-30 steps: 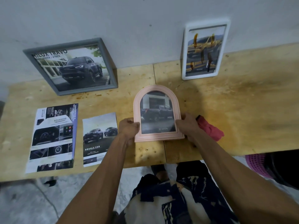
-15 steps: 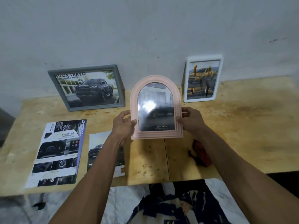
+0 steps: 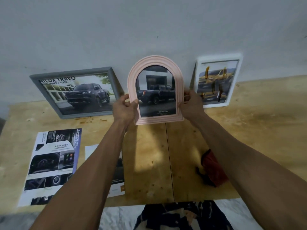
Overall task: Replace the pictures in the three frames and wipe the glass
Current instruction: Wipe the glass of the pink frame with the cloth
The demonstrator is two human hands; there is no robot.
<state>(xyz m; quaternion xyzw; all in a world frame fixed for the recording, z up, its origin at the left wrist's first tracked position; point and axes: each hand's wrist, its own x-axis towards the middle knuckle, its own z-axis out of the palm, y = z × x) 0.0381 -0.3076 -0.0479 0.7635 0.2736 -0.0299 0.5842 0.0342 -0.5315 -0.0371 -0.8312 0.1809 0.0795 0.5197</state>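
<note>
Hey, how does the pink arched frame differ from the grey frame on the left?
The pink arched frame has a rounded top and stands taller than wide; the grey frame is rectangular and wider than tall. The pink arched frame is gripped by the left hand and right hand above the table; the grey frame leans on the wall. Both show a dark pickup truck.

pink arched frame (image 3: 155, 90) — upright, held aloft
</note>
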